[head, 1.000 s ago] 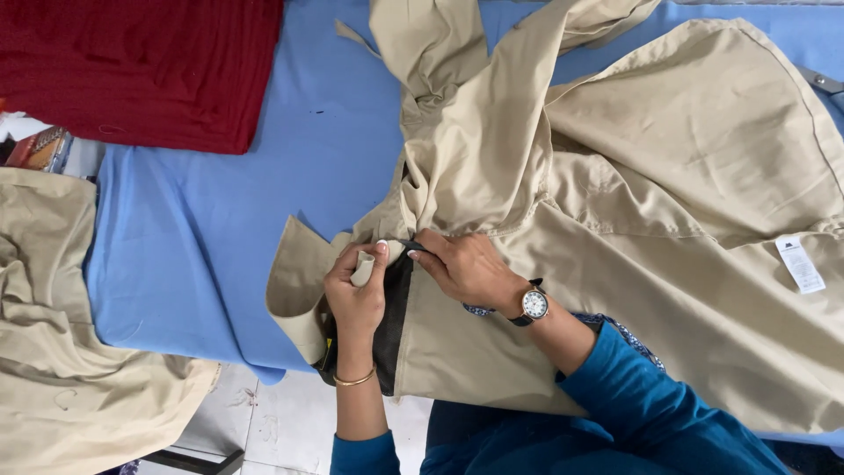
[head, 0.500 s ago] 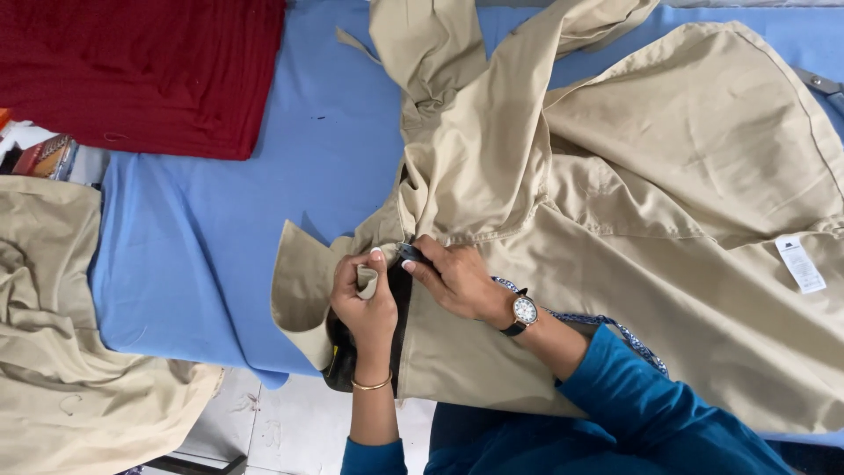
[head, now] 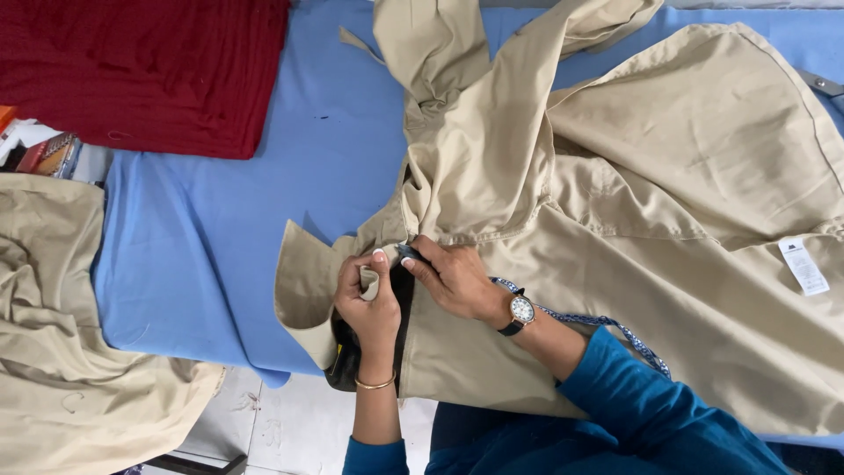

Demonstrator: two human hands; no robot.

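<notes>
We've got the beige garment [head: 668,264] spread over the blue table [head: 220,255], collar end hanging off the near edge. Our left hand [head: 371,303] is pinching a small beige tab [head: 369,283], and our right hand [head: 453,277] is closed on a little dark tool [head: 410,254] at the seam.
</notes>
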